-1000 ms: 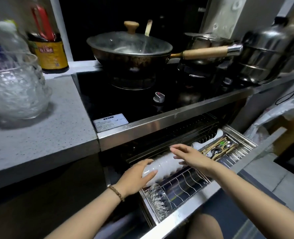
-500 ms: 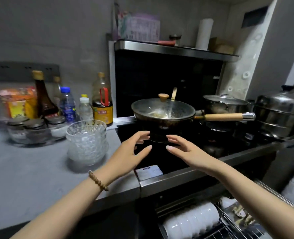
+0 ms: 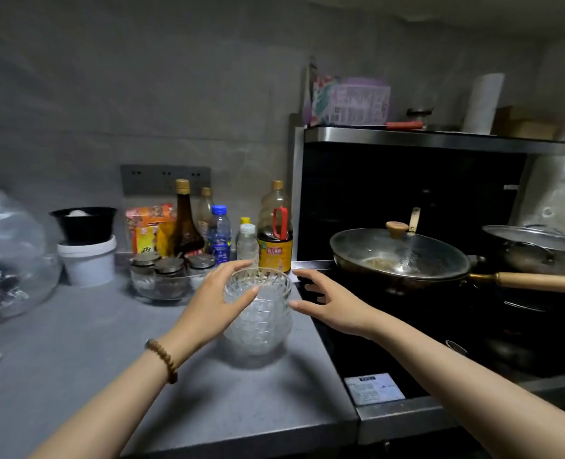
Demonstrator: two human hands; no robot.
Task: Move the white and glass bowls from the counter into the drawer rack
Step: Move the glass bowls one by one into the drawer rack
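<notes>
Glass bowls (image 3: 258, 313) stacked on grey counter (image 3: 76, 359), beside black stove (image 3: 390, 342).
Left hand (image 3: 215, 303) curls round the stack's left side; right hand (image 3: 330, 306) spread loose just beside it, not touching. Bottles (image 3: 274, 233) along grey wall (image 3: 142, 94), lidded pan (image 3: 397, 256) on stove.

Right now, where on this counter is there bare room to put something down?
The widest bare patch of counter lies in front, between the bag on the left and the bowls, reaching the near edge. Along the wall it is crowded: bucket, jars, bottles. The wok fills the hob.
</notes>
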